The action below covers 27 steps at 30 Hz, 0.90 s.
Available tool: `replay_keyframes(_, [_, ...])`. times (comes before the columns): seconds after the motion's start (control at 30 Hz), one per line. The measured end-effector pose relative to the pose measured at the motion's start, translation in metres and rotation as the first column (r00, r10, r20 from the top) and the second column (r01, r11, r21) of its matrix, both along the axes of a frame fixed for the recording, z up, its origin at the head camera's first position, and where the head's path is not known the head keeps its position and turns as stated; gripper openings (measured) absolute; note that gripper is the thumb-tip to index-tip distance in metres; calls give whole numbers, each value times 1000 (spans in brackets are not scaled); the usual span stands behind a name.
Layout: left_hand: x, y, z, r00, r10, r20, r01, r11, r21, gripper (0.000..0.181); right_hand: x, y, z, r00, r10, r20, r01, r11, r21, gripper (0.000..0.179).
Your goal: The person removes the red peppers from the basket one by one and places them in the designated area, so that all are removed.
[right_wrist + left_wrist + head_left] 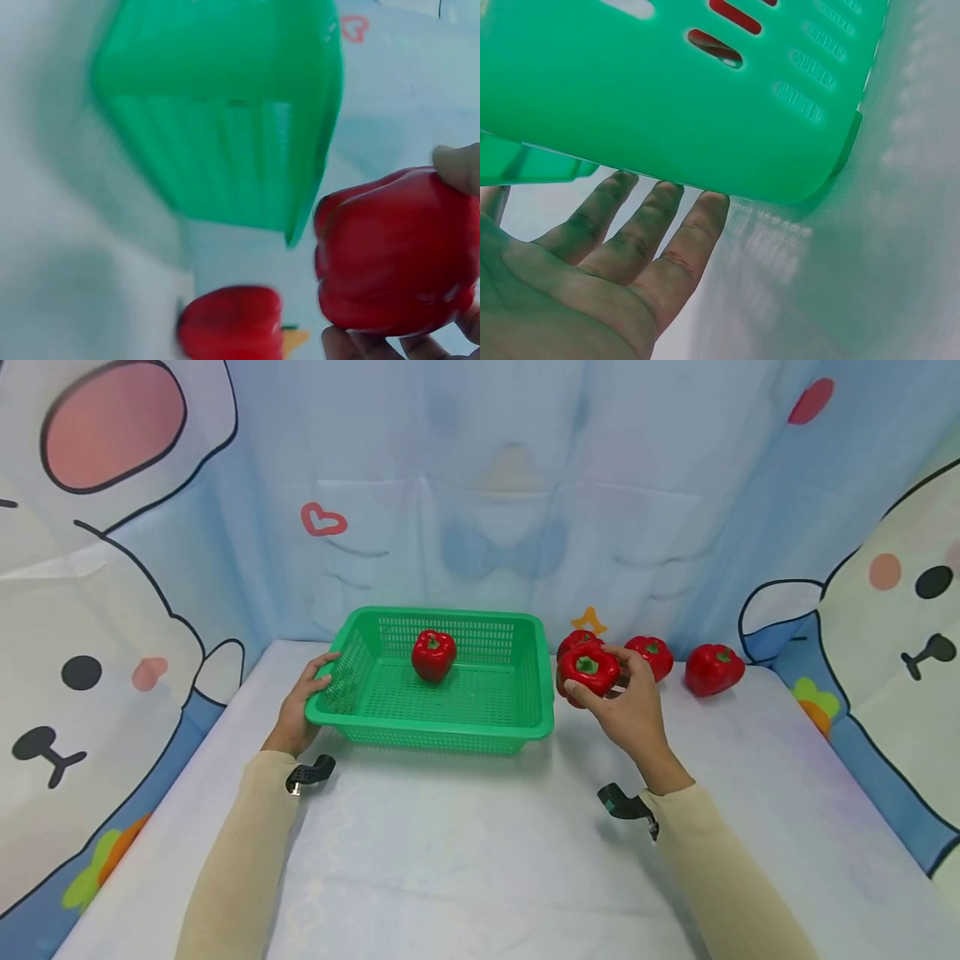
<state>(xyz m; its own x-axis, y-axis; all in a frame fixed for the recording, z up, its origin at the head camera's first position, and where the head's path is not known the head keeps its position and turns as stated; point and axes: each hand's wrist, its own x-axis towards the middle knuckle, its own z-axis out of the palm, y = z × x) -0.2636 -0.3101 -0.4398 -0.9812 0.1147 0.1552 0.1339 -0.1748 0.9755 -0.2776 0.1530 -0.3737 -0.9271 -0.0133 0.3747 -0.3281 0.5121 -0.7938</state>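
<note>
A green plastic basket (442,737) with slotted walls stands on the table, and one red bell pepper (433,657) lies inside it. At the basket's left end my left hand (297,706) holds the rim. The thumb lies over the rim; in the left wrist view several fingertips (714,202) touch the outer wall from below. Just right of the basket, my right hand (633,706) grips another red bell pepper (397,255) between thumb and fingers, stem facing up toward the head camera. That pepper is raised above the table, apart from the basket.
Behind the held pepper sits a partly hidden red bell pepper (579,639). Two more, a middle pepper (652,657) and a right-hand pepper (714,670), rest along the back edge. A printed blue curtain (480,527) hangs behind the white-covered table (450,852).
</note>
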Motion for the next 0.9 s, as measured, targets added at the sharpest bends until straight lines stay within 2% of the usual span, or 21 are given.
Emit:
replay_keyframes(0.1, [0, 0, 1, 1000, -3, -4, 3, 1000, 4, 43, -1, 9, -9, 999, -26, 31, 25, 999, 23, 78])
replay_keyframes(0.27, [2, 0, 1, 1000, -4, 0, 4, 999, 35, 41, -6, 17, -19, 995, -28, 99, 24, 999, 41, 80])
replay_keyframes(0.53, [2, 2, 0, 1000, 0, 9, 0, 1000, 17, 40, -16, 26, -39, 972, -52, 229, 31, 995, 93, 83])
replay_keyframes(0.9, [0, -1, 1, 1000, -7, 9, 7, 999, 32, 38, -28, 26, -57, 965, -40, 260, 5, 991, 132, 84])
